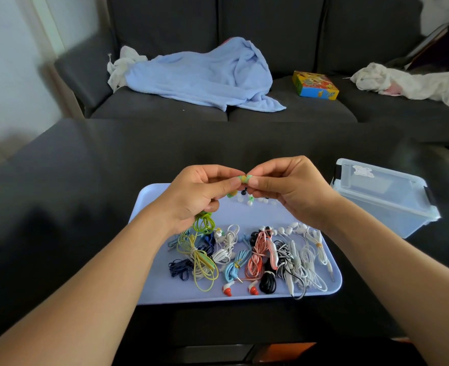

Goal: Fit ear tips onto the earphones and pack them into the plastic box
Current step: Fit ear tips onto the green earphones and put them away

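Above the lilac tray (149,294), my left hand (199,191) grips a green earphone set whose coiled cable (203,223) hangs below the palm. Its thumb and forefinger pinch a green earbud (243,178). My right hand (286,186) pinches a pale green ear tip (249,177) against that earbud. Several coiled earphones (249,257) in yellow, blue, white, pink, black and red lie along the tray's near half. Loose ear tips (249,200) are scattered at the tray's far edge. The clear plastic box (384,196), lid on, stands to the right of the tray.
The tray and box sit on a dark table (59,207). Behind is a grey sofa (284,109) with a light blue towel (205,75), a colourful small box (314,84) and white cloths (408,83).
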`<state>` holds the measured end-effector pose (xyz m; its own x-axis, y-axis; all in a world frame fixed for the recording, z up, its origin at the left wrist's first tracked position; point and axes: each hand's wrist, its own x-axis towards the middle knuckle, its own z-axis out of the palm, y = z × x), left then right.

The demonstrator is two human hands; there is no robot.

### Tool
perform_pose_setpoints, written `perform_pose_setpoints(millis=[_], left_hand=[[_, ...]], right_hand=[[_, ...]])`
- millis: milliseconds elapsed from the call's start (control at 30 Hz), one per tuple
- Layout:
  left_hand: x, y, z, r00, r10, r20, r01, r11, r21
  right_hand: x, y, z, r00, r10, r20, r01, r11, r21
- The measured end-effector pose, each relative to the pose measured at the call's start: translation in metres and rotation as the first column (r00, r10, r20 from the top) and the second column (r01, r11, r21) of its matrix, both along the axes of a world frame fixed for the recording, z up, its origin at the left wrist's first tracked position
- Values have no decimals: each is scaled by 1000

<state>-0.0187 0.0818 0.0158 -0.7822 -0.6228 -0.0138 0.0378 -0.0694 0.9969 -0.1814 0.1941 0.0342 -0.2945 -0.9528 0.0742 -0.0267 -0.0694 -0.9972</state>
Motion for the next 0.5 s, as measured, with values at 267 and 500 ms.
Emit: perform_pose_setpoints(millis=[267,500], left_hand=[[7,-5,-1,995,-94,-32,95,995,22],[9,-3,-3,998,-49,-38,50,999,8]], right_hand=[[11,-3,0,937,66,344,-115,985,127],[18,-1,5,812,-6,583,-172,953,248]])
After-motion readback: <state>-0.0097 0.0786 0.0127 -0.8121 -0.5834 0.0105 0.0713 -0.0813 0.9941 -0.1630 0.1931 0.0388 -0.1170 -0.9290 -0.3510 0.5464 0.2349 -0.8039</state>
